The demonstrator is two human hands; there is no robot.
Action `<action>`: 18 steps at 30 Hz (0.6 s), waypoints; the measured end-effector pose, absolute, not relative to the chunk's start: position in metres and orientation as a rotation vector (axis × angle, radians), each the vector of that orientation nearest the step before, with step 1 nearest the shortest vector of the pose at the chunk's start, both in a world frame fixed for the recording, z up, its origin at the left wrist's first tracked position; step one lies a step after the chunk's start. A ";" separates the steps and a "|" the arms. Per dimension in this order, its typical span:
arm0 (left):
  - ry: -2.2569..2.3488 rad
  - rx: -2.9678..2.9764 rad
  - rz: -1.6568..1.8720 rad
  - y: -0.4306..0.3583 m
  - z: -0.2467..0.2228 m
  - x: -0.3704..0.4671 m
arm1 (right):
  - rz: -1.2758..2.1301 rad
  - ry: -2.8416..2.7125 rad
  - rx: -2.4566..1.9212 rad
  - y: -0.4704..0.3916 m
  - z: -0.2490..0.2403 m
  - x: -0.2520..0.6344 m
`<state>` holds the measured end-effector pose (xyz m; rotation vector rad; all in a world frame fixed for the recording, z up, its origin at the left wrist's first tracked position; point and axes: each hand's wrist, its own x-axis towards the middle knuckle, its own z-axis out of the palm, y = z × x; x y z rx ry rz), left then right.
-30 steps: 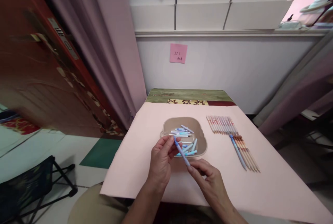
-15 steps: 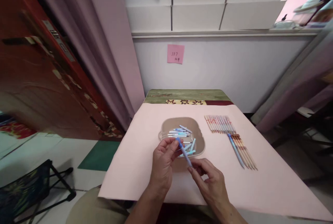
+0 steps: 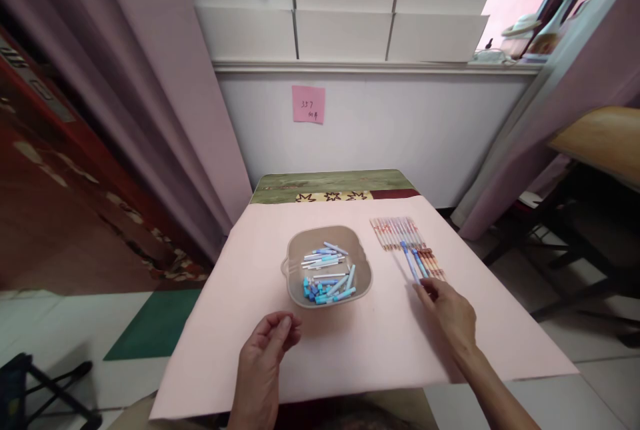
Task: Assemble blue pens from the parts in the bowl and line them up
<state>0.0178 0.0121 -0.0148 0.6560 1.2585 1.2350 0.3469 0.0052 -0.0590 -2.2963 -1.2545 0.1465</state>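
Observation:
In my right hand (image 3: 447,313) is a blue pen (image 3: 411,263), pinched near its lower end. It is held beside another blue pen (image 3: 420,262) and several brown-capped pens (image 3: 433,263) lying in a row on the right of the table. My left hand (image 3: 267,343) hovers in front of the basin, thumb against curled fingers, with nothing visible in it. The beige plastic basin (image 3: 295,243) holds pale blue pen barrels (image 3: 337,285), thin white refills (image 3: 323,262) and small blue caps (image 3: 311,290).
Behind the brown-capped pens lies a row of reddish-patterned pens (image 3: 397,233). A pale pink cover (image 3: 240,270) lies over the table, its far green edge (image 3: 325,181) bare. A pink note (image 3: 308,105) is stuck to the wall. A wooden-topped piece of furniture (image 3: 600,143) stands at right.
My right hand has carried the blue pen rightward to the row of pens. My left hand has let go of it and drawn back toward the front. The view has turned right.

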 end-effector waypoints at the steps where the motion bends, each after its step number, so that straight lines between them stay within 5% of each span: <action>1: 1.266 0.651 1.233 0.011 -0.016 0.016 | 0.176 -1.255 -2.368 0.006 -0.058 0.351; 18: 1.269 0.668 1.165 0.010 -0.028 0.018 | 0.193 -1.359 -2.721 0.021 -0.056 0.359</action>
